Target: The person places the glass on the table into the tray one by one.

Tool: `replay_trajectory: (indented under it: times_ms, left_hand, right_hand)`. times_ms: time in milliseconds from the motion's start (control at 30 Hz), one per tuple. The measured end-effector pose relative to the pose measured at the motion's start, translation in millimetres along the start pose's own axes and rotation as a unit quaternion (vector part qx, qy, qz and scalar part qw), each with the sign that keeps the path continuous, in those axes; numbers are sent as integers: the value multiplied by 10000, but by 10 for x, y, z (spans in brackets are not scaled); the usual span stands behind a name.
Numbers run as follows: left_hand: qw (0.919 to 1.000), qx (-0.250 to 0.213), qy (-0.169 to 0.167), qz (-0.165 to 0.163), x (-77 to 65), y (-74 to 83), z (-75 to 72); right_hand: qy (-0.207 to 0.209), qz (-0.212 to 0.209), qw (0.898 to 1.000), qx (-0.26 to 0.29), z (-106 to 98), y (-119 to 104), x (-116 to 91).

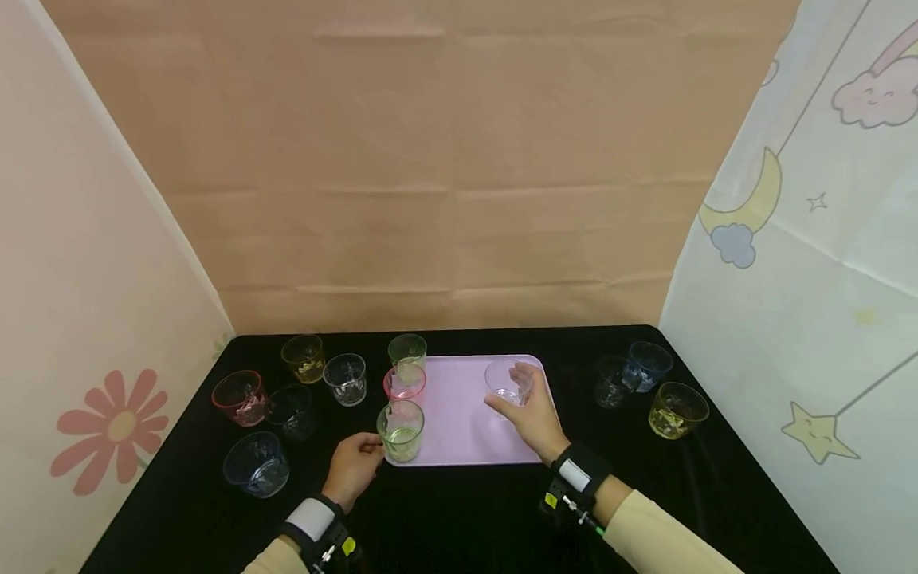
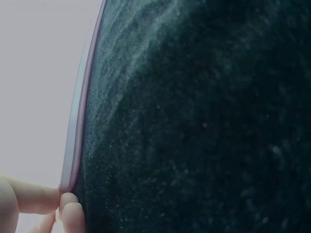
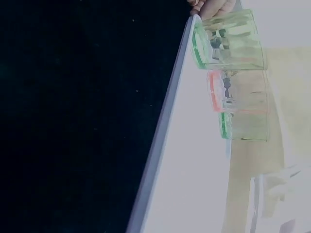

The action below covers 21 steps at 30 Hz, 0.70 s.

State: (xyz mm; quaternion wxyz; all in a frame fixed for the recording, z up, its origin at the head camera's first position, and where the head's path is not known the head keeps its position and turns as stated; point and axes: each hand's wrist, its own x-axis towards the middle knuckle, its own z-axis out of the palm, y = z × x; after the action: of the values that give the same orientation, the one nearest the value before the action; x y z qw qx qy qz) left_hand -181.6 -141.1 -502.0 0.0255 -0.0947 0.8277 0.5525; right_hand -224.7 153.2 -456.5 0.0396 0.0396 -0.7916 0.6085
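My right hand (image 1: 534,410) grips a clear glass (image 1: 506,378) over the right part of a pink tray (image 1: 459,438); whether its base touches the tray I cannot tell. In the right wrist view this clear glass (image 3: 274,204) shows at the lower right. At the tray's near left corner, my left hand (image 1: 353,466) pinches the rim; the left wrist view shows the fingertips (image 2: 73,213) at that edge. Along the tray's left side stand a near green glass (image 1: 400,434), a pink-red glass (image 1: 405,383) and a far green glass (image 1: 407,348), all upright.
Left of the tray, the black table (image 1: 452,518) carries several glasses, among them a red one (image 1: 240,399), an amber one (image 1: 304,359), a clear one (image 1: 346,381) and a bluish one (image 1: 256,465). To the right are a yellow glass (image 1: 676,410), a blue glass (image 1: 651,367) and a dark-looking glass (image 1: 612,383).
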Motion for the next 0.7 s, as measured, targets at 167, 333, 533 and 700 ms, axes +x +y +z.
replay_trajectory:
  times_ms: [167,333,533,700]
  left_hand:
    - [10000,-49,-14,20,-5,11,1]
    - [10000,-54,37,16,-5,7,10]
    - [9999,-10,103,77,1,-7,44]
    - [9998,9,152,123,-8,5,23]
  right_hand:
    - [32,-11,10000,60,131,21,110]
    - [100,-14,9998,196,266,72,243]
    - [104,63,9999,122,395,139,395]
    - [-253,12,9997,20,532,131,522]
